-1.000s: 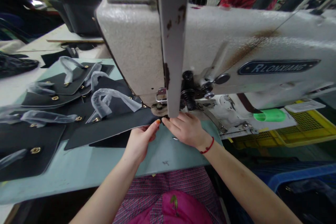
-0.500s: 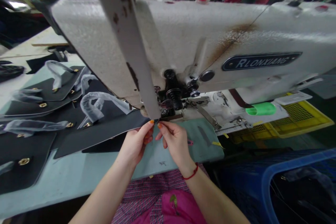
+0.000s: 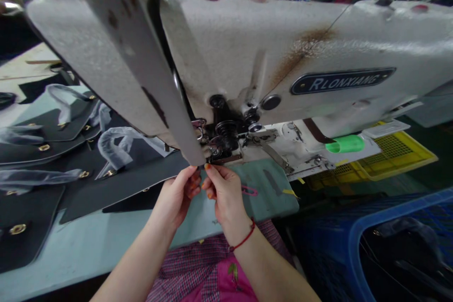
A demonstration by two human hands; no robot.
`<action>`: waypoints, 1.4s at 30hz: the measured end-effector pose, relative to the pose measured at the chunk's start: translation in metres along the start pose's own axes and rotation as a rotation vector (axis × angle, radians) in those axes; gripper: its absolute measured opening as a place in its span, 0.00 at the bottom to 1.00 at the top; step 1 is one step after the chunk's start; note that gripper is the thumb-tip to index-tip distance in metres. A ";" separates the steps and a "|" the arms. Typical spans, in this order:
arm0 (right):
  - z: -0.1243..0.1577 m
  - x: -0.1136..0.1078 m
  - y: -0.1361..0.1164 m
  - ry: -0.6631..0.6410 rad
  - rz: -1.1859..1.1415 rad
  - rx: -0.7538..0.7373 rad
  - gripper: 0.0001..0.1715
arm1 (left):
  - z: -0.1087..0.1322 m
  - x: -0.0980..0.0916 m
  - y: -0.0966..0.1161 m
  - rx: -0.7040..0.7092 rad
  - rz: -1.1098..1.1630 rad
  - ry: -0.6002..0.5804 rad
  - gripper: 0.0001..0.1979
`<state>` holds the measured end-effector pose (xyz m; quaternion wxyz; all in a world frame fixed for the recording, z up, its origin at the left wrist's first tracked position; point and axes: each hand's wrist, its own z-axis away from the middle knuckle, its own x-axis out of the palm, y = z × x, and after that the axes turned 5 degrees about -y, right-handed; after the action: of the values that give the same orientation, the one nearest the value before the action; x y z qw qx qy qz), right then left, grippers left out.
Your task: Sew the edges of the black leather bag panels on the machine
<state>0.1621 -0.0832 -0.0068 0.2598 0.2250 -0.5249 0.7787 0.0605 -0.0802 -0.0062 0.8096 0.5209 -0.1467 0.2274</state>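
Note:
Under the head of a white sewing machine [image 3: 226, 42], a flat black leather-like panel [image 3: 134, 181] with a pale cut edge lies slanting up to the needle area. My left hand [image 3: 179, 193] is closed on the panel's near right end, thumb on top. Close beside it, my right hand [image 3: 226, 193] pinches the small dark tip of the same panel between thumb and curled fingers. The two thumb tips nearly meet. A slanting grey bar [image 3: 170, 80] in front of the machine hides the needle and presser foot.
Black bag pieces with plastic-wrapped handles [image 3: 115, 148] and gold fittings [image 3: 17, 229] cover the table's left. A pink looped object [image 3: 249, 190] lies right of my hands. A green tube [image 3: 345, 143], yellow crate [image 3: 403, 151] and blue basket [image 3: 357, 231] are on the right.
The camera view has shifted, so the machine appears slightly further left. Both hands stay closed at the panel's end, the right one turned a little and more of the pink object showing.

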 end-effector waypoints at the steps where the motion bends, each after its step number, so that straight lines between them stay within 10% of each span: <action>1: 0.000 0.001 0.000 0.015 -0.007 0.002 0.17 | -0.001 -0.001 0.001 -0.005 0.010 0.018 0.13; 42: -0.003 -0.006 -0.001 0.062 0.394 -0.153 0.16 | -0.025 -0.027 0.004 -0.138 -0.250 -0.163 0.18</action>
<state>0.1671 -0.0806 -0.0105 0.1346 0.0737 -0.6081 0.7788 0.0351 -0.0625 -0.0265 0.8509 0.4950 -0.1610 0.0714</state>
